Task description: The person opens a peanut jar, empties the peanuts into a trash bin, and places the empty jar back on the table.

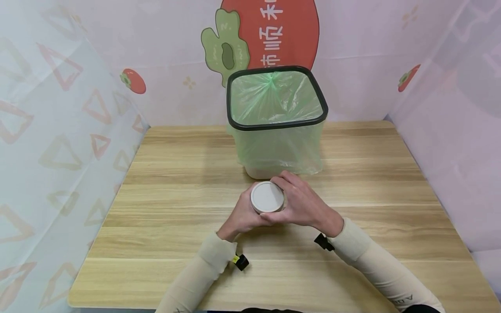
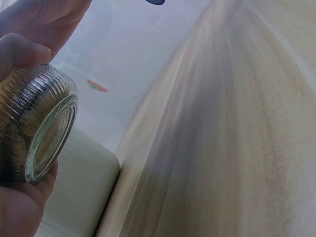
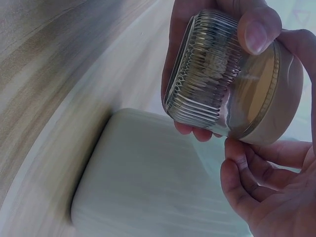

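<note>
A ribbed clear glass jar with a cream lid is between the two hands, above the table in front of the bin. My left hand wraps its fingers and thumb round the glass body. On the lid's rim, my right hand grips with thumb and fingers from the right. The right wrist view shows the jar tilted sideways in that camera, its lid toward the right hand. Something brownish and pale shows through the glass in the left wrist view, where the jar's thick base faces the table.
Just beyond the hands stands a pale bin with a black rim and a green plastic liner. The wooden table is bounded by printed cloth walls at the back and sides.
</note>
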`<action>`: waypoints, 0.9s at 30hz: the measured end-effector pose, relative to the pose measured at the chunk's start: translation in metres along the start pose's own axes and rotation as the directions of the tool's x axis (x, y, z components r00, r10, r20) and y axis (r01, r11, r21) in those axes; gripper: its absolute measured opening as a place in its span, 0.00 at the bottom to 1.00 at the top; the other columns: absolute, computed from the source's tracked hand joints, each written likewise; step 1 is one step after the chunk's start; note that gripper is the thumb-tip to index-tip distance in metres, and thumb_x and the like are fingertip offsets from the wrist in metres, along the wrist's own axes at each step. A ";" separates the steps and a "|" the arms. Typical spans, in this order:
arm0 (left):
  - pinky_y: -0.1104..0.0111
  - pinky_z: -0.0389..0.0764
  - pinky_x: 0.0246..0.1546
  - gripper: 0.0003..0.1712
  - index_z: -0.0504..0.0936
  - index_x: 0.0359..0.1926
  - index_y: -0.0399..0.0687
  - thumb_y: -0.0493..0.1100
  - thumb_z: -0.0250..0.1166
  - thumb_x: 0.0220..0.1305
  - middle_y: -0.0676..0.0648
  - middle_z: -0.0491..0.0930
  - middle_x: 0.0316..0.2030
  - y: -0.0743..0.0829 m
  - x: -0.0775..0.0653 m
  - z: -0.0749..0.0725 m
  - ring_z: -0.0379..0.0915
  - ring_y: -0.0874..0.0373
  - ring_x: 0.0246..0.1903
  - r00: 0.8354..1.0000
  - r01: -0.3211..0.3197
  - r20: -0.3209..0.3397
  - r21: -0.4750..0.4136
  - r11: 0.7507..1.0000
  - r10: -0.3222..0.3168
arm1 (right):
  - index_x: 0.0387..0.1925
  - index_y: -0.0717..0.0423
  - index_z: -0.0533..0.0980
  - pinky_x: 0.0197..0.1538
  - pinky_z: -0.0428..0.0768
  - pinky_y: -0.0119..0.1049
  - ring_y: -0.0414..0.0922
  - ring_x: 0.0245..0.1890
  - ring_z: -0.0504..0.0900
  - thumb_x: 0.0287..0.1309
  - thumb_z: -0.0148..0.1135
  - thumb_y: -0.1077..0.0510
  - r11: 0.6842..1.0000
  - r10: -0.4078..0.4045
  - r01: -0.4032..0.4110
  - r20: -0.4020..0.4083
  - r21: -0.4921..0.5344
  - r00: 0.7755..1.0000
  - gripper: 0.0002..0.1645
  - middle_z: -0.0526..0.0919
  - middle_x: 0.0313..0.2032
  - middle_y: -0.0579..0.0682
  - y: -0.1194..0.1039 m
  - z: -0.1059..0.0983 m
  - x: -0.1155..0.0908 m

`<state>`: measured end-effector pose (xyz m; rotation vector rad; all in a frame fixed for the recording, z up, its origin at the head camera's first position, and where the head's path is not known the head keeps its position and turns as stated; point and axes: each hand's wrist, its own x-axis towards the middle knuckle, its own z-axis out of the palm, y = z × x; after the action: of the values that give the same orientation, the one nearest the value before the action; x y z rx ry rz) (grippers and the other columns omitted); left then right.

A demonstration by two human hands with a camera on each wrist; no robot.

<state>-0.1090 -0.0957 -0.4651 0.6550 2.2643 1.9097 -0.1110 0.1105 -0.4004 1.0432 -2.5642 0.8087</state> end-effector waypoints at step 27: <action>0.68 0.77 0.66 0.51 0.73 0.68 0.38 0.30 0.83 0.40 0.38 0.81 0.61 0.003 -0.001 -0.001 0.77 0.51 0.60 0.998 -0.007 0.054 -0.035 0.999 0.009 | 0.57 0.55 0.80 0.51 0.85 0.39 0.41 0.47 0.80 0.41 0.84 0.36 0.995 -0.032 0.018 0.139 0.100 0.990 0.45 0.79 0.49 0.46 0.007 -0.012 0.005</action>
<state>-0.1074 -0.0968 -0.4627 0.7043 2.1942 1.9060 -0.1189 0.1190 -0.3909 1.2001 -2.6437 0.8940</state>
